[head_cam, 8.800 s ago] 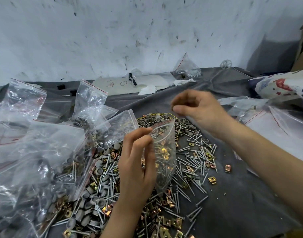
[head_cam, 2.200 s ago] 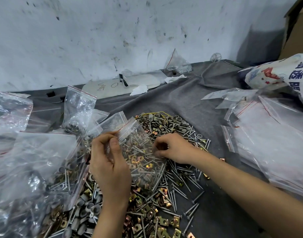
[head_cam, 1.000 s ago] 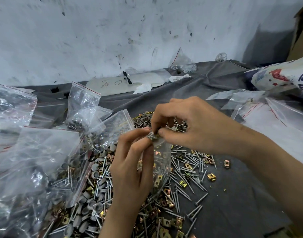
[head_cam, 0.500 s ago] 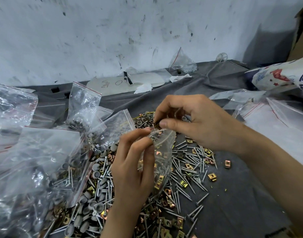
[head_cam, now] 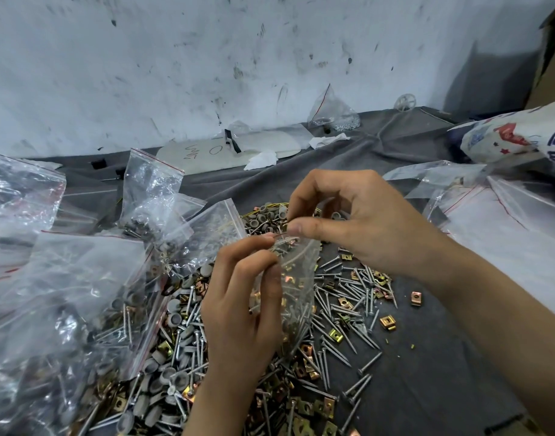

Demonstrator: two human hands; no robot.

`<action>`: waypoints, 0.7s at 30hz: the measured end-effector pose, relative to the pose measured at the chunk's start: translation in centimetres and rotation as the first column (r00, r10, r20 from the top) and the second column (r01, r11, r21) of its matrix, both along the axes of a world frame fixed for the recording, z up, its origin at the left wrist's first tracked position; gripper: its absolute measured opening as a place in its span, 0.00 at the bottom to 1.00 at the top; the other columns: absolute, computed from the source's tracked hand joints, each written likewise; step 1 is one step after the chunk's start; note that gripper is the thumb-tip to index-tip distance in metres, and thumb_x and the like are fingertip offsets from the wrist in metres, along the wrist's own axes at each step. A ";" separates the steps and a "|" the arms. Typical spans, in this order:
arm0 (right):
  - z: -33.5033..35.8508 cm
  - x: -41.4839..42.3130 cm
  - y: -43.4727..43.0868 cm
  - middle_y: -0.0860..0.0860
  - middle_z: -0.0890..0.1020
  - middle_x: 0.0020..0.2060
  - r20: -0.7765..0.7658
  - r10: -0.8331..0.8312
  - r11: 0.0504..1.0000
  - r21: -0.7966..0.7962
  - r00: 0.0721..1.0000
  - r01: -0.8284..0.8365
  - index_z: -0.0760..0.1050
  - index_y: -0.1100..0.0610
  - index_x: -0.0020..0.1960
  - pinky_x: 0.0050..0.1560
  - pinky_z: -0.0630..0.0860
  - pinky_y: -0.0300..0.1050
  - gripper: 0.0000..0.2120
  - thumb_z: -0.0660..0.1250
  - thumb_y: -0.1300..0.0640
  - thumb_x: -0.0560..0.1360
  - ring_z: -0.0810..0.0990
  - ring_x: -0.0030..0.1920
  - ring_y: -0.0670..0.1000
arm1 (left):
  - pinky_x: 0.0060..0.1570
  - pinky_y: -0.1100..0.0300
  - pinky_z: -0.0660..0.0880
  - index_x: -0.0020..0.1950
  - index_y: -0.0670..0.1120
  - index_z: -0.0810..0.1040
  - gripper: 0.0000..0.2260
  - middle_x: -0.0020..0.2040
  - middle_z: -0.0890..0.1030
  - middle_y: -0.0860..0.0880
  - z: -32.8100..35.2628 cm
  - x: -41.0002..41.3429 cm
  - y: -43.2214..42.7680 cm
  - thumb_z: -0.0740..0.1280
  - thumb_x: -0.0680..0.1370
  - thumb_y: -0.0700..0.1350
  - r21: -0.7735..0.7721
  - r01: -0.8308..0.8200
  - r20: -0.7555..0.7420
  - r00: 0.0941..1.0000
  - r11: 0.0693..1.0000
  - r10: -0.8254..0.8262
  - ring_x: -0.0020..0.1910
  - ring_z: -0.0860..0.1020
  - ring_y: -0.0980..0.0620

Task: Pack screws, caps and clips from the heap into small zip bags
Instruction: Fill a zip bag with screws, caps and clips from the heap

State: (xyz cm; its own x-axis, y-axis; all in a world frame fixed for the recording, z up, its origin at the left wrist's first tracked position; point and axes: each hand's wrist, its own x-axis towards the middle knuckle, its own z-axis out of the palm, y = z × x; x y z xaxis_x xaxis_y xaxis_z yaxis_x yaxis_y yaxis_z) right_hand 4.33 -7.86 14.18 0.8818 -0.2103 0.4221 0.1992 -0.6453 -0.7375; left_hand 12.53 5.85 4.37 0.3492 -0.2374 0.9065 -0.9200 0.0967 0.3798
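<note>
A heap (head_cam: pixel 339 313) of silver screws, grey caps and brass clips lies on the grey cloth in front of me. My left hand (head_cam: pixel 238 309) holds a small clear zip bag (head_cam: pixel 296 294) upright above the heap, with screws and clips inside it. My right hand (head_cam: pixel 355 221) pinches the bag's top edge between thumb and forefinger, just right of my left fingertips. I cannot tell whether the right fingers hold a small part as well.
Several filled zip bags (head_cam: pixel 65 309) pile up at the left. Empty clear bags (head_cam: pixel 505 221) lie at the right, below a printed sack (head_cam: pixel 521 133). A white foam pad (head_cam: pixel 226 151) and another bag (head_cam: pixel 332 111) sit by the wall.
My right hand went down to the heap, then rose to the bag's mouth. Over the last second it has stayed there and pinched the top edge.
</note>
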 end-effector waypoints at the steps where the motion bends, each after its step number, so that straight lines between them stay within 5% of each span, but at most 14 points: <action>1: 0.1 0.0 -0.1 0.49 0.82 0.37 0.012 -0.001 1.000 0.024 1.000 0.000 0.78 0.56 0.42 0.43 0.76 0.40 0.04 0.74 0.61 0.70 0.79 0.38 0.42 | 0.51 0.67 0.71 0.51 0.44 0.73 0.06 0.54 0.76 0.48 0.0 0.0 0.0 0.59 0.82 0.45 -0.004 -0.002 -0.004 1.000 1.000 0.002 0.54 0.76 0.58; 7: -1.5 0.1 -2.4 0.50 0.83 0.36 0.055 -0.190 0.975 0.126 0.980 0.183 0.79 0.57 0.42 0.40 0.74 0.34 0.03 0.73 0.61 0.71 0.78 0.36 0.40 | 0.50 0.61 0.75 0.52 0.46 0.73 0.04 0.52 0.76 0.49 -0.1 0.2 -0.1 0.60 0.81 0.44 -0.044 -0.009 -0.112 0.994 0.999 0.004 0.54 0.78 0.55; 12: -6.6 0.0 -5.5 0.46 0.80 0.34 -0.368 -0.370 0.918 -0.288 0.853 0.273 0.79 0.52 0.41 0.36 0.68 0.33 0.03 0.73 0.58 0.71 0.77 0.37 0.45 | 0.48 0.72 0.72 0.53 0.48 0.72 0.05 0.50 0.77 0.46 -0.1 0.7 0.0 0.60 0.80 0.40 -0.076 -0.123 -0.201 0.974 0.990 0.105 0.51 0.75 0.64; 16: -9.7 0.2 -6.4 0.45 0.79 0.40 -0.417 -0.418 0.892 -0.359 0.807 0.276 0.81 0.54 0.47 0.42 0.66 0.35 0.04 0.71 0.55 0.73 0.78 0.45 0.46 | 0.48 0.74 0.72 0.52 0.45 0.73 0.04 0.49 0.79 0.44 -0.3 1.3 0.1 0.62 0.80 0.37 -0.091 -0.191 -0.319 0.935 0.977 0.153 0.50 0.76 0.65; 21: -10.2 2.3 -5.9 0.49 0.83 0.46 -0.350 -0.424 0.889 -0.336 0.836 0.310 0.81 0.53 0.50 0.51 0.74 0.42 0.06 0.69 0.59 0.75 0.80 0.48 0.48 | 0.48 0.63 0.76 0.53 0.45 0.74 0.03 0.49 0.80 0.46 -0.7 2.1 0.4 0.61 0.80 0.42 -0.094 -0.218 -0.414 0.896 0.971 0.161 0.49 0.80 0.51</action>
